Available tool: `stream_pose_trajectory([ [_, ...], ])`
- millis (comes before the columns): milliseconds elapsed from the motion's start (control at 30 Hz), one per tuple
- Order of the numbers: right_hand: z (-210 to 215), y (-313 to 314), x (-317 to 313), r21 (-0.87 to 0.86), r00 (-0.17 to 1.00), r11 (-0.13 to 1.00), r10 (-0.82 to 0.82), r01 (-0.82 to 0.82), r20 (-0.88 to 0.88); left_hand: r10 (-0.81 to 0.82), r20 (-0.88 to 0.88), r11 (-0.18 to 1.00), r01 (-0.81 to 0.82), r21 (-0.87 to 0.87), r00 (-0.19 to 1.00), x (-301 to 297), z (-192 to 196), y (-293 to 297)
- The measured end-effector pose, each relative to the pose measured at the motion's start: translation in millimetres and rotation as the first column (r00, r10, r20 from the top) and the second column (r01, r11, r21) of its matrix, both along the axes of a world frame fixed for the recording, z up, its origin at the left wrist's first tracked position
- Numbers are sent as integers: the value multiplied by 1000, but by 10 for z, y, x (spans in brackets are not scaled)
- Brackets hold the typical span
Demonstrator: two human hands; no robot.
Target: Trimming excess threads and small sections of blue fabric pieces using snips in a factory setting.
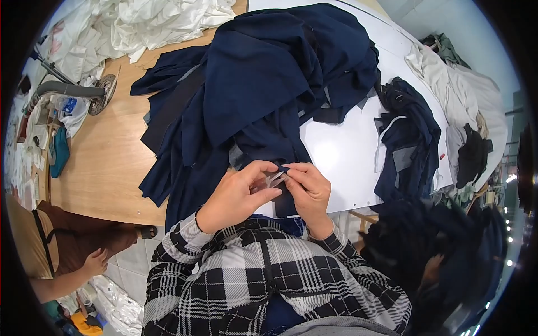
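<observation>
Both hands meet just in front of the chest, over the near edge of the tabletop (106, 168). The left hand (232, 196) pinches a small grey-white fabric piece (274, 179) between thumb and fingers; its grip is closed on that piece, with the thumb lying along the lower edge. The right hand (311, 190) closes its fingertips on the same piece from the other side, together with a fold of the navy cloth (280, 148) that runs up from the grip into the big navy pile (269, 73) beyond the hands.

Judging from this, the step in hand is fine work on the small piece against the navy edge, either lining it up or peeling it apart; which of the two I cannot tell. To do it well, both pinches should stay close to the meeting point, so the cloth between them is short and taut. The weight of the heavy pile should rest on the tabletop, not hang from the fingers. Small pulls are safer than one long tug, since the piece is thin and could slip or crease.

Right of the grip lies a white board (347, 145) with a second navy heap (409, 134) on it. Far left of the grip, below the tabletop, another person's hand (96, 260) shows beside a brown garment
</observation>
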State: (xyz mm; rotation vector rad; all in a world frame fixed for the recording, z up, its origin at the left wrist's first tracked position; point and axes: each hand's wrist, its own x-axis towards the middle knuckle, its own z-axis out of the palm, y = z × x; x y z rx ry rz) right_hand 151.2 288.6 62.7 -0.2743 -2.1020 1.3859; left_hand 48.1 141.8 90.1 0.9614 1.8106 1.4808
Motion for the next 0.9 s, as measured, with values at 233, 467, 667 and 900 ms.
stream_pose_trajectory([
  [233,62,1,3,-95,999,995,32,-30,25,-15,92,999,12,30,996,6,-21,4],
  [467,24,16,14,-144,997,987,80,-78,11,-34,275,999,24,42,961,29,3,-3],
  [667,38,8,35,-110,997,992,70,-67,19,-26,405,999,7,47,914,43,13,12],
  [900,91,47,26,13,996,997,78,-79,48,-34,325,999,33,9,945,27,26,4],
])
